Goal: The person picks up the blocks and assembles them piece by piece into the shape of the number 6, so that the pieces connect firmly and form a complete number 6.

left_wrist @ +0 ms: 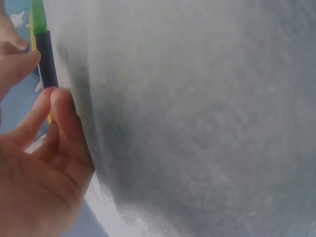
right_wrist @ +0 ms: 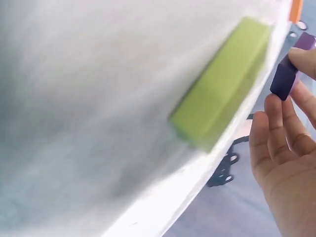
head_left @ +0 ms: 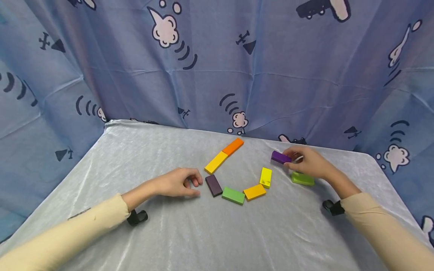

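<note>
Between the thumb and fingers of my right hand (head_left: 306, 162) a purple block (head_left: 280, 157) is pinched at its right end. In the right wrist view the same purple block (right_wrist: 285, 78) shows off the cloth. A lime green block (head_left: 303, 178) lies just below that hand. My left hand (head_left: 178, 182) hovers beside a dark plum block (head_left: 213, 185), its fingers loosely bent around nothing. From the plum block a curved row runs right: a green block (head_left: 233, 195), an amber block (head_left: 254, 192) and a bright yellow block (head_left: 266, 177).
Behind the plum block, a yellow-orange block (head_left: 216, 162) and an orange block (head_left: 233, 146) lie end to end, slanting away. Silvery cloth (head_left: 217, 237) covers the table. A blue printed curtain (head_left: 210, 86) hangs along its back edge.
</note>
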The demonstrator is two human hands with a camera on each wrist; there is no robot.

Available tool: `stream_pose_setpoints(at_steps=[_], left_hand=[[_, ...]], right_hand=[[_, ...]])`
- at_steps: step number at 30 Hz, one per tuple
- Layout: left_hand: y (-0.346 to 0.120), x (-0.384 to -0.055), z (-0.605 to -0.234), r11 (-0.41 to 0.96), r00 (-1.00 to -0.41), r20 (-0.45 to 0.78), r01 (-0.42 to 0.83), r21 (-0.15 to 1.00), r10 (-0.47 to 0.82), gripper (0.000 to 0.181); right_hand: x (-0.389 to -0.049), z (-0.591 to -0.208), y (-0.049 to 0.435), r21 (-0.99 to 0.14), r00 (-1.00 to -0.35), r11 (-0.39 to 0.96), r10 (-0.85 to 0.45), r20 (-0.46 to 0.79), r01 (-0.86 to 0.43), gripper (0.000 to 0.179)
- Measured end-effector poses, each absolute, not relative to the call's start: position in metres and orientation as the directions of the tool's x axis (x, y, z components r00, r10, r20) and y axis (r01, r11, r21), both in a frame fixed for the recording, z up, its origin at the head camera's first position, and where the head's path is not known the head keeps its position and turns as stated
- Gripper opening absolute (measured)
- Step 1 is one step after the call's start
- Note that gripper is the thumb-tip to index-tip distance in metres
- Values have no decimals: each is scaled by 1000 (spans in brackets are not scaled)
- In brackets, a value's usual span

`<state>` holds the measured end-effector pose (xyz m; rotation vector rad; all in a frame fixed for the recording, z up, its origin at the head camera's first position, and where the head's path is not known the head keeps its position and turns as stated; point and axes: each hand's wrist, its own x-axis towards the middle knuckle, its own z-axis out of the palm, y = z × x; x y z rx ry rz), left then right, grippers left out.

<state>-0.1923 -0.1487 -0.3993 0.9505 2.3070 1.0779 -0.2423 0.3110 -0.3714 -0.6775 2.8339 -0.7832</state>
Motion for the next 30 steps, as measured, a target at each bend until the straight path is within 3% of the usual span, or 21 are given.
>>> stream_pose_setpoints(at_steps=[9,30], left_hand=[[-149,-193,-397,466,-668,-83,420,779,740,23],[-147,-194,-397,473,-646,-94,445,760,758,23]], right_hand=[[-237,-363,276,-583,-863,688,-503,45,-432,33],[-245,-373,230,-567,-856,710,-516,-16,-417,35]])
